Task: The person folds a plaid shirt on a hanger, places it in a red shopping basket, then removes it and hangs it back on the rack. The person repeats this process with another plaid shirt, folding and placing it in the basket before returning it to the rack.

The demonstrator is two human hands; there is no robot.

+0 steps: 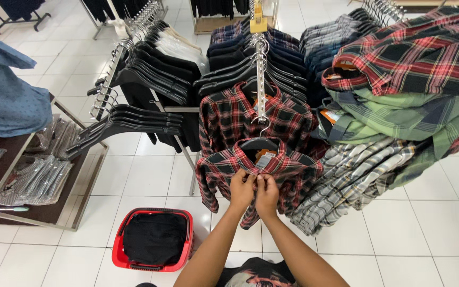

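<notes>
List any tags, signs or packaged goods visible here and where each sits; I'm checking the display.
Orange neck tag: inside the collar of the front red plaid shirt, small rectangle.
Orange neck tags: in the plaid shirts at right.
Yellowish sign: atop the rack.
Clear plastic packets: on the brown shelf at left.

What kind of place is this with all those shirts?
Most likely a clothes shop. Many shirts hang on a metal rack, a red basket sits on the tiled floor, and both hands, left and right, hold the front of a red checked shirt.
</notes>
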